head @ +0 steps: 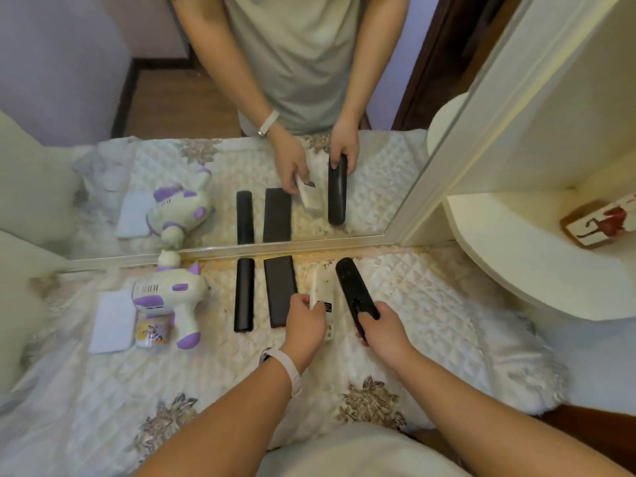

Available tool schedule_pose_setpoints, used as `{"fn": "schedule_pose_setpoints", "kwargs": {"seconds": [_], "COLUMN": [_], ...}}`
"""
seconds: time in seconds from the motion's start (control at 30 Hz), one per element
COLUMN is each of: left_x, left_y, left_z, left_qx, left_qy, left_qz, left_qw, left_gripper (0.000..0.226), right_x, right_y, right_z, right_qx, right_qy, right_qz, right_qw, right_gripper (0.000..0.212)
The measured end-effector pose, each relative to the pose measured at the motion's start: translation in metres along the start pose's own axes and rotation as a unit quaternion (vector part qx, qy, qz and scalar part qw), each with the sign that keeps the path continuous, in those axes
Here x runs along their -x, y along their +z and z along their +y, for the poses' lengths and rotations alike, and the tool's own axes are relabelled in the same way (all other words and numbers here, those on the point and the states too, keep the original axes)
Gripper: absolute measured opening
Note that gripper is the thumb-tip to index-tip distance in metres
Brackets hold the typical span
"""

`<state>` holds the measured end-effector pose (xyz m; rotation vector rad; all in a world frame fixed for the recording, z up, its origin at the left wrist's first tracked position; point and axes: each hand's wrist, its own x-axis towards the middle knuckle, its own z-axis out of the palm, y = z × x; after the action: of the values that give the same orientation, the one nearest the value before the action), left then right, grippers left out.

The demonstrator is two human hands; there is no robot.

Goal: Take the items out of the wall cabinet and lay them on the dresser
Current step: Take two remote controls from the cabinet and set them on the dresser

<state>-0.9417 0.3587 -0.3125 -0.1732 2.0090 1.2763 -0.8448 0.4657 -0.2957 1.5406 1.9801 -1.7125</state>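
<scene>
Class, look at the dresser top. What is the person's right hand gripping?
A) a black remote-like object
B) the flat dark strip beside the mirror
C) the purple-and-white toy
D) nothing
A: the right hand is closed around the near end of the black remote-like object, which lies on the quilted dresser cover.

Quilted cover (430,304) spread over the bench, mirror (206,98) standing along the rear edge. From left to right on the cover: flat pad (113,321); toy gun (172,297) just beside it, a small jar (151,333) touching its grip at the front; narrow bar (243,294); wider bar (279,290) just beside it, both running front to back. Right of the bars, a flat card-like remote (325,287), left hand (304,325) on its near end. Further right, a long remote (354,290), angled, near end under the right hand (387,328). Rounded shelf (516,253) above the bench at far right, a small box (599,223) on it toward the rear.
</scene>
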Motion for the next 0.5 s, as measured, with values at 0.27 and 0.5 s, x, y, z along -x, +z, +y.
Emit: {"fn": "schedule_pose_setpoints", "kwargs": {"seconds": [0.27, 0.5], "left_x": [-0.033, -0.026], "left_y": [0.001, 0.001], "left_z": [0.003, -0.001], "left_qx": [-0.042, -0.092], "left_qy": [0.011, 0.081], "left_qz": [-0.015, -0.038], "left_qw": [0.999, 0.992], "left_gripper": [0.033, 0.029], "right_x": [-0.029, -0.046], "right_y": [0.014, 0.014], "right_z": [-0.005, -0.007], "right_qx": [0.046, 0.195], "right_qy": [0.008, -0.037], "right_qz": [-0.008, -0.045], "right_qw": [0.999, 0.979], "right_gripper": [0.019, 0.016]}}
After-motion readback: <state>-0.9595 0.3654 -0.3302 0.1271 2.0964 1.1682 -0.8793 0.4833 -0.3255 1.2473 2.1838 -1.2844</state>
